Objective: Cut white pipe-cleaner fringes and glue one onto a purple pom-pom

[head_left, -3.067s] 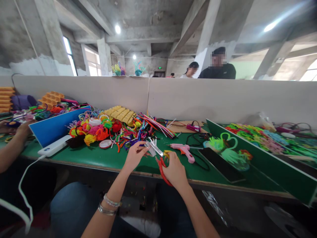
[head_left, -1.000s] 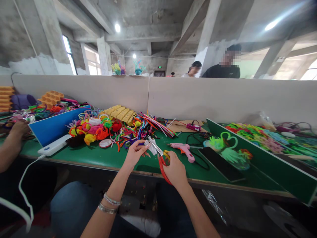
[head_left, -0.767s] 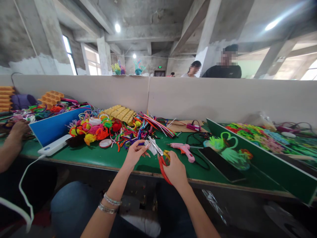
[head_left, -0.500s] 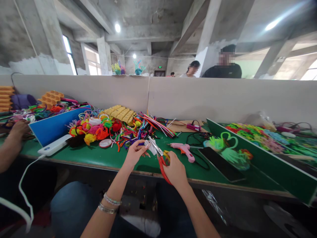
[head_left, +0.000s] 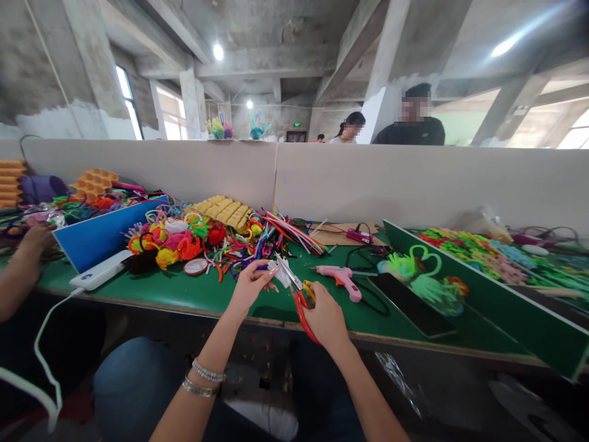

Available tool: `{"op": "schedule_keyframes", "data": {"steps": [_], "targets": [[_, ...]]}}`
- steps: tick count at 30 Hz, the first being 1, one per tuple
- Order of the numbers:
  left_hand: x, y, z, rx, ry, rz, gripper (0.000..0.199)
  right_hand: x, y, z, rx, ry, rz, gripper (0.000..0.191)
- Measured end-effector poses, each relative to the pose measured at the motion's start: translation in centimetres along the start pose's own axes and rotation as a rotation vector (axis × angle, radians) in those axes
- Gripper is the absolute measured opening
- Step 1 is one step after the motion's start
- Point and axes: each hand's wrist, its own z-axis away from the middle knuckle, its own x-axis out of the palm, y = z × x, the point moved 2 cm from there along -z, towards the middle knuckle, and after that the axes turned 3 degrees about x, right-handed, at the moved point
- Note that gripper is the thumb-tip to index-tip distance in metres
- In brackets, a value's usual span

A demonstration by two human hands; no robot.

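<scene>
Near the front edge of the green table, my left hand (head_left: 251, 285) pinches a small white fluffy piece (head_left: 281, 274). My right hand (head_left: 326, 313) is wrapped round the red and yellow handles of a pair of scissors (head_left: 300, 301). The metal blades lie against the white piece, just right of my left fingertips, pointing up and left. Whether the blades are cutting into it cannot be told. A pink glue gun (head_left: 343, 278) lies right of the scissors, and a heap of colourful pipe cleaners (head_left: 234, 245) lies behind my left hand.
A blue divider (head_left: 110, 233) and a white power strip (head_left: 100, 270) stand at the left, with a person's hand (head_left: 39, 236) beyond. At the right are a black phone (head_left: 409, 304), green fuzzy pieces (head_left: 435, 285) and a green divider (head_left: 488, 298). Two people (head_left: 411, 126) are behind the partition.
My hands, the scissors and the white piece have hardly moved. Behind the partition, the two people have shifted slightly to the left.
</scene>
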Motion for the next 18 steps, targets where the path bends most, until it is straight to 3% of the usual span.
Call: {"op": "schedule_keyframes", "data": {"steps": [18], "targets": [[-0.48, 0.02, -0.03, -0.042, 0.001, -0.094, 0.041, -0.11, 0.39, -0.32, -0.066, -0.059, -0.024, 0.029]]}}
